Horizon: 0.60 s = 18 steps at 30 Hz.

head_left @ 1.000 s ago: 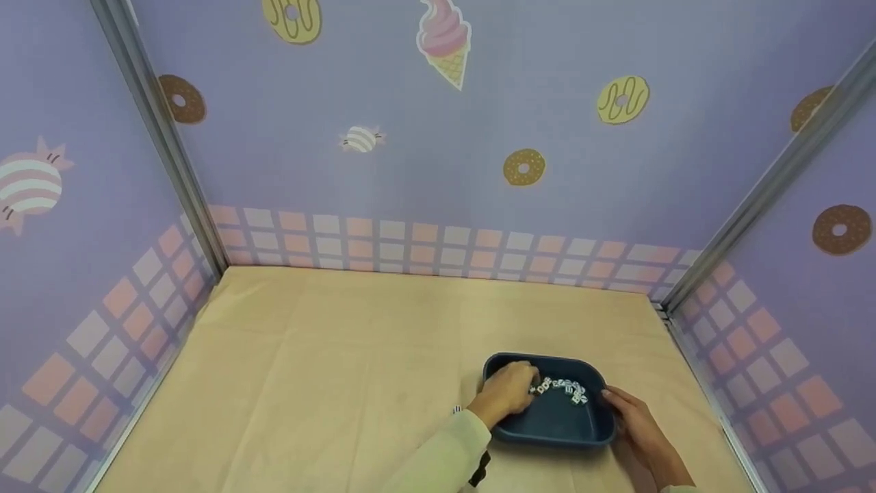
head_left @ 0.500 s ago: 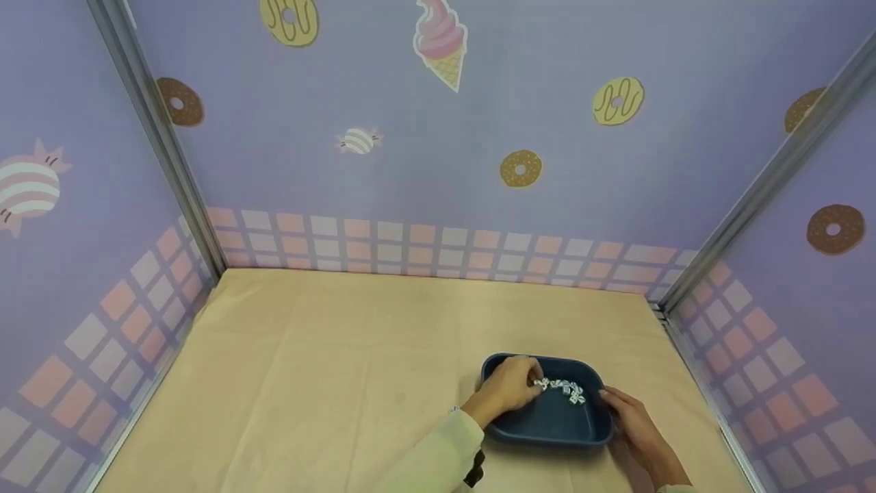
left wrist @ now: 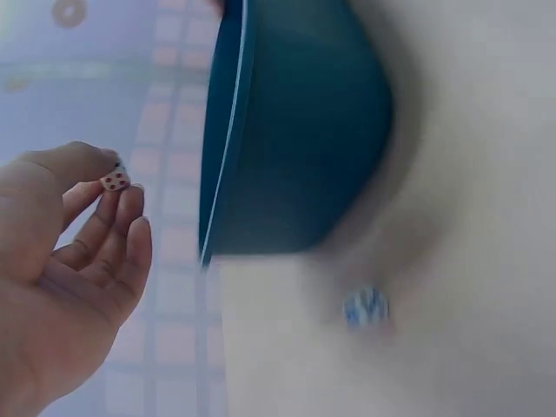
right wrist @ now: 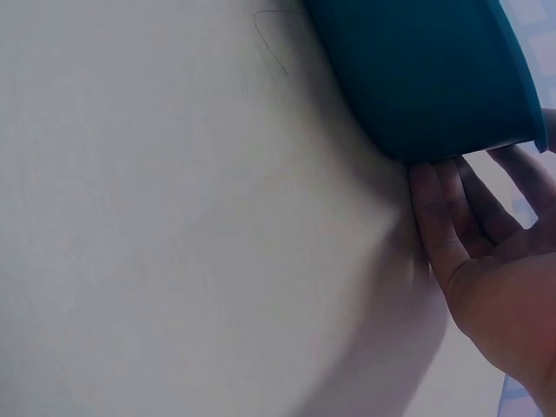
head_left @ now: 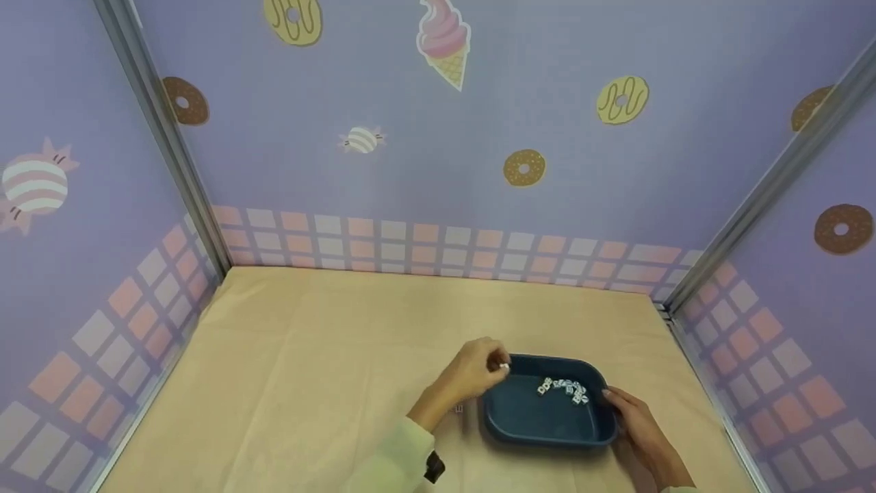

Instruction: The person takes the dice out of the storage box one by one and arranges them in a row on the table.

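A white die with red dots (left wrist: 115,179) is pinched between the thumb and fingertips of my left hand (head_left: 472,370), just above the left rim of a dark blue tray (head_left: 540,424). Inside that tray, several white dice (head_left: 568,389) lie in a loose curved cluster toward the back right. At its right end my right hand (head_left: 640,428) holds the tray, thumb at the rim and fingers against the outer wall, as the right wrist view shows. Beside the tray's left side, partly behind my left wrist, sits a small blue-and-white item (left wrist: 366,307), blurred, probably dice.
The tray stands on a table with a beige cloth (head_left: 328,356), toward its front right. Patterned purple panels (head_left: 383,178) wall in the back and both sides, joined by grey metal posts (head_left: 164,137).
My left hand has come out of the tray, moving up and left with a die picked from the cluster's left end. The right hand and tray stay in place.
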Each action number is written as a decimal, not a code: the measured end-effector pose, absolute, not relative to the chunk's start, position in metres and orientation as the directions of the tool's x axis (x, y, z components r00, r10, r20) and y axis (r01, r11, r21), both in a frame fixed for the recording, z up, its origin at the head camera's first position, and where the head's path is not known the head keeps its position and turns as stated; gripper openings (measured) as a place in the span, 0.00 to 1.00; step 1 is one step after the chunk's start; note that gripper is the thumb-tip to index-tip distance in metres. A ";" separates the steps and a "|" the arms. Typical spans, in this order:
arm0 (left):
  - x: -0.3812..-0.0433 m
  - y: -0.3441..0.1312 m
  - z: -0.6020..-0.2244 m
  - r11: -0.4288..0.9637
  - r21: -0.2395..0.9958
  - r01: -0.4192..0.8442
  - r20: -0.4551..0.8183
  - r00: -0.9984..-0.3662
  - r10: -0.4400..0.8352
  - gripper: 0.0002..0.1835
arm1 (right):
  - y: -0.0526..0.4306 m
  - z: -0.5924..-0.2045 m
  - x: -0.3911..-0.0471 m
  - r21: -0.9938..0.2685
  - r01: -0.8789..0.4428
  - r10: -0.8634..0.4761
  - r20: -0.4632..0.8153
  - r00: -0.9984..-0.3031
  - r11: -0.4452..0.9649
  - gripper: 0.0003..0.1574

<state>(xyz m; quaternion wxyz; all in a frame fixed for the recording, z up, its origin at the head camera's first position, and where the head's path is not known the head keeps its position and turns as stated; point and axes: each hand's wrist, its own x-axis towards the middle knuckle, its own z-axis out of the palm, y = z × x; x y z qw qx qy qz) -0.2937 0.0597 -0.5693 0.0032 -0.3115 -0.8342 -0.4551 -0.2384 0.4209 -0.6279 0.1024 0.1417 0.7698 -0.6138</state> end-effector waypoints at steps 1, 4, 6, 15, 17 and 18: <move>-0.292 0.053 -0.571 0.410 0.754 0.513 0.279 -0.816 0.507 0.02 | 0.421 -0.628 -0.238 -0.916 0.345 0.095 -0.332 -0.938 0.207 0.45; -0.287 0.035 -0.581 0.474 0.737 0.482 0.244 -0.844 0.478 0.02 | 0.423 -0.626 -0.237 -0.913 0.344 0.088 -0.332 -0.939 0.218 0.44; -0.283 0.025 -0.589 0.514 0.720 0.465 0.221 -0.857 0.466 0.03 | 0.423 -0.626 -0.237 -0.913 0.344 0.086 -0.334 -0.939 0.218 0.44; -0.267 -0.015 -0.624 0.570 0.700 0.430 0.169 -0.875 0.453 0.06 | 0.420 -0.627 -0.239 -0.912 0.348 0.070 -0.341 -0.938 0.217 0.44; -0.264 -0.021 -0.628 0.575 0.698 0.427 0.162 -0.876 0.454 0.07 | 0.420 -0.628 -0.239 -0.911 0.350 0.074 -0.342 -0.937 0.219 0.43; -0.263 -0.022 -0.630 0.575 0.696 0.431 0.164 -0.874 0.457 0.08 | 0.421 -0.628 -0.239 -0.910 0.352 0.078 -0.343 -0.936 0.218 0.43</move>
